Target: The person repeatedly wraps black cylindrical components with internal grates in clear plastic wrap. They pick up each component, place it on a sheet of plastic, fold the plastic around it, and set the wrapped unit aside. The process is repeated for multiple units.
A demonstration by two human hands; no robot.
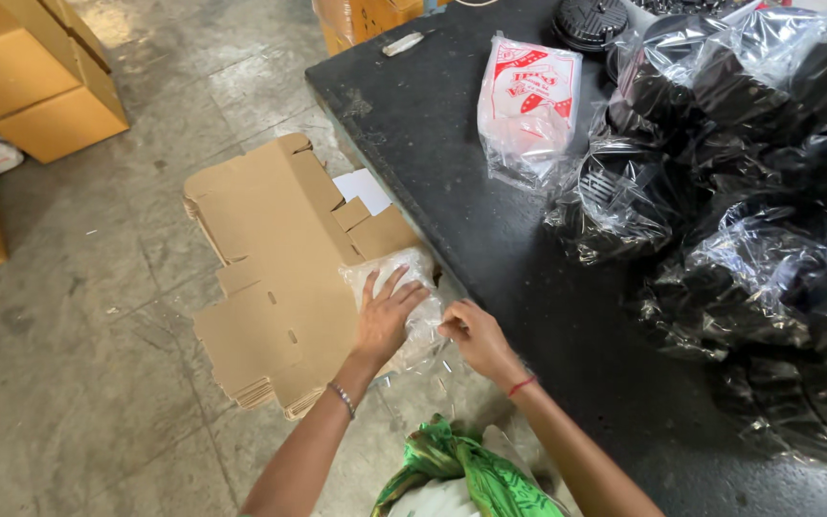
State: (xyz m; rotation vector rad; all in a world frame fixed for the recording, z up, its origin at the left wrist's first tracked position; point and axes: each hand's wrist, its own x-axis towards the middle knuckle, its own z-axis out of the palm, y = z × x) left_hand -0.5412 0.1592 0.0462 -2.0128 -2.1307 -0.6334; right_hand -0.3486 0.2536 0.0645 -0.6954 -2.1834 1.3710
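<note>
Two bare hands meet over a clear plastic bag [404,287] that lies on a stack of flat, die-cut cardboard box blanks [275,287] at the edge of a dark counter [452,153]. The left hand [385,316] lies flat on the bag with its fingers spread, pressing the film down against the cardboard. The right hand [476,335] sits just beside it, on the counter side, with thumb and fingertips pressed together on a fold of the bag's edge. A beaded bracelet circles the left wrist and a red thread the right.

Beyond the right hand, the black counter top runs away, scuffed and dusty. Farther out from that hand it carries a heap of black round lids wrapped in clear crinkled plastic [739,191], and a clear packet with a red and white print [528,105] lies beside the heap. A small pale tool [402,42] rests near the counter's far corner.

To the outer side of the left hand the box blanks rest on a grey concrete floor [78,364], stained and marked with joint lines. Well beyond that hand, closed brown cartons [35,77] stand on the floor. Below both forearms, a green patterned cloth [461,474] shows.
</note>
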